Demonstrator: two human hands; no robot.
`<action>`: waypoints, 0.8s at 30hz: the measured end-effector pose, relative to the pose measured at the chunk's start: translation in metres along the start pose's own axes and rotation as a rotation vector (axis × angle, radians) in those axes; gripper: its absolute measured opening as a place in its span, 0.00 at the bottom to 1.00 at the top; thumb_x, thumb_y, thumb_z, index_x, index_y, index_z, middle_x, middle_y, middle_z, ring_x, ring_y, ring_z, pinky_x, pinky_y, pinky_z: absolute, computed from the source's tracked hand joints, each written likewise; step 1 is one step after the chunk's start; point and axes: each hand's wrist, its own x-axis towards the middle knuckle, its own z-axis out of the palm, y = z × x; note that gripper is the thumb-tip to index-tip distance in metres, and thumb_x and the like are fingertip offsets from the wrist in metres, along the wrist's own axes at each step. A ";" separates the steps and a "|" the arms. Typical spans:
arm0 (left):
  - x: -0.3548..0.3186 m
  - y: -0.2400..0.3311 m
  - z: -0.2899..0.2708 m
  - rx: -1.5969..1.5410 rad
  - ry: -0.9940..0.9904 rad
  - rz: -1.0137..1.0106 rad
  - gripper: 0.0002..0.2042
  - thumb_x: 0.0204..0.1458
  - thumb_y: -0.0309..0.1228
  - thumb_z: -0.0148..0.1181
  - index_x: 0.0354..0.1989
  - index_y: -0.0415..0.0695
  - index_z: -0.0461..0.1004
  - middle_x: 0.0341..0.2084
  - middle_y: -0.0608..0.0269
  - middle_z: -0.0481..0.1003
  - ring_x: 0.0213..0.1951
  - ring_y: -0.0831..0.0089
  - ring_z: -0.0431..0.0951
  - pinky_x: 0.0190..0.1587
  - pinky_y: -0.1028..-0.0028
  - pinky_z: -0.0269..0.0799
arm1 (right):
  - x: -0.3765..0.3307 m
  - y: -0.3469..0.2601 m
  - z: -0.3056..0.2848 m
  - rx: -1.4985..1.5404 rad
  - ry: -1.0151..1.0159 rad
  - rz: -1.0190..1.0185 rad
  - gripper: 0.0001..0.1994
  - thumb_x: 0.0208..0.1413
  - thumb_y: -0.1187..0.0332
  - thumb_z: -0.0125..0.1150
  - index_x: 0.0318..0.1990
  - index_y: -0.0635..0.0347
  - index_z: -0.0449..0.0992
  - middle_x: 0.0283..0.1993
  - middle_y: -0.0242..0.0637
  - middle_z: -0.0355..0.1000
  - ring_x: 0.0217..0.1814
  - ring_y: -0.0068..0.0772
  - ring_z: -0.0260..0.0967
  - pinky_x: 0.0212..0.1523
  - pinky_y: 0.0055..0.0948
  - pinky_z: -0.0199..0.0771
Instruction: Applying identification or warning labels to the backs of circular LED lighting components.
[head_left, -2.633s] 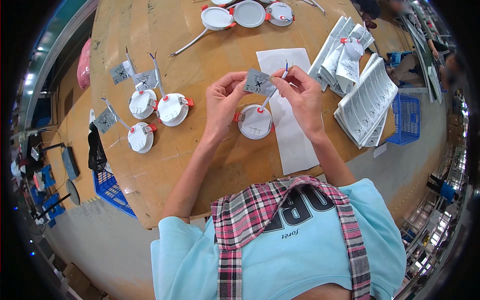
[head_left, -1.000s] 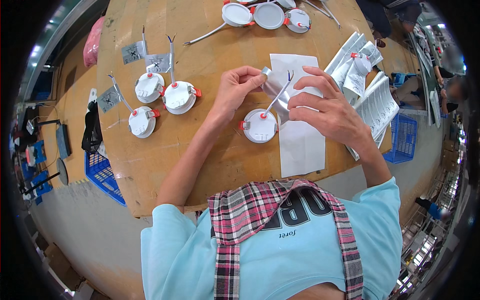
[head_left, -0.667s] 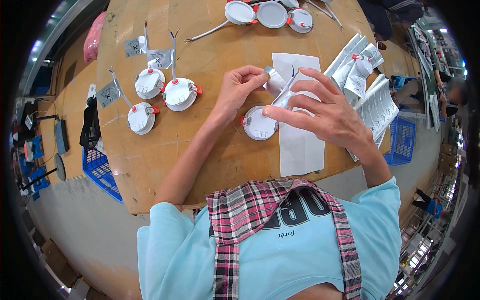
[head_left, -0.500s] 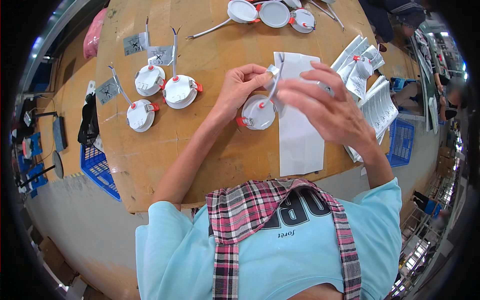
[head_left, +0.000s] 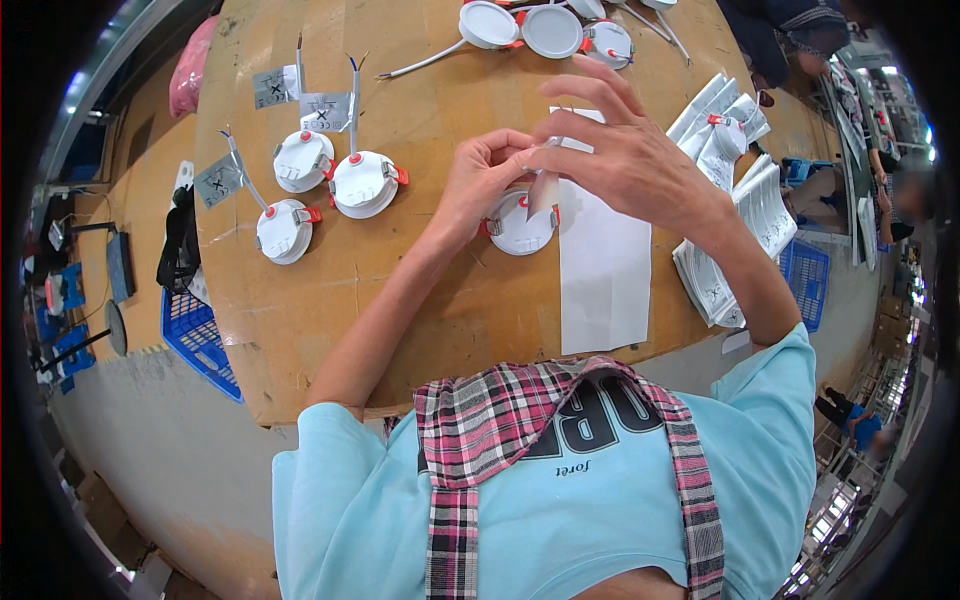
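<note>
A round white downlight (head_left: 522, 236) with red-tipped spring clips lies back side up on the table, in front of my hands. Over it, my left hand (head_left: 487, 178) is closed, thumb and forefinger pinching a small silver label (head_left: 544, 186) at the lamp's cable. From the other side my right hand (head_left: 625, 150) reaches across, thumb and forefinger closed at the same label, other fingers raised. The fingers hide most of the cable and label. Beneath my right hand lies a white paper sheet (head_left: 605, 285).
Left on the wooden table (head_left: 400, 300) stand finished-looking downlights (head_left: 362, 184) with silver labels (head_left: 325, 110) on their cables. More white downlights (head_left: 550, 32) lie at the far edge. Stacks of printed label sheets (head_left: 757, 215) are at right. Blue baskets (head_left: 803, 270) flank the table.
My right hand has moved up and left to meet my left hand at the label. The downlight has turned slightly, and its right clip now shows.
</note>
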 end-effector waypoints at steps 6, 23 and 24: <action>0.001 0.004 -0.009 -0.035 0.056 0.073 0.10 0.55 0.32 0.58 0.38 0.37 0.75 0.29 0.63 0.78 0.33 0.80 0.77 0.41 0.78 0.73 | -0.010 0.005 0.009 0.137 -0.043 -0.017 0.05 0.41 0.74 0.63 0.28 0.58 0.74 0.40 0.29 0.66 0.59 0.40 0.58 0.60 0.40 0.61; -0.006 0.017 0.003 0.026 0.099 0.092 0.10 0.53 0.32 0.60 0.37 0.37 0.76 0.30 0.64 0.78 0.33 0.80 0.77 0.42 0.77 0.73 | -0.012 0.012 0.022 0.208 -0.065 0.150 0.05 0.45 0.68 0.63 0.27 0.59 0.76 0.33 0.29 0.66 0.48 0.36 0.57 0.55 0.34 0.59; -0.006 0.017 0.003 0.027 0.098 0.091 0.10 0.53 0.32 0.60 0.37 0.37 0.76 0.30 0.64 0.78 0.33 0.80 0.77 0.42 0.77 0.73 | -0.012 0.012 0.022 0.214 -0.075 0.171 0.05 0.46 0.68 0.62 0.28 0.59 0.76 0.33 0.30 0.66 0.47 0.36 0.57 0.55 0.35 0.59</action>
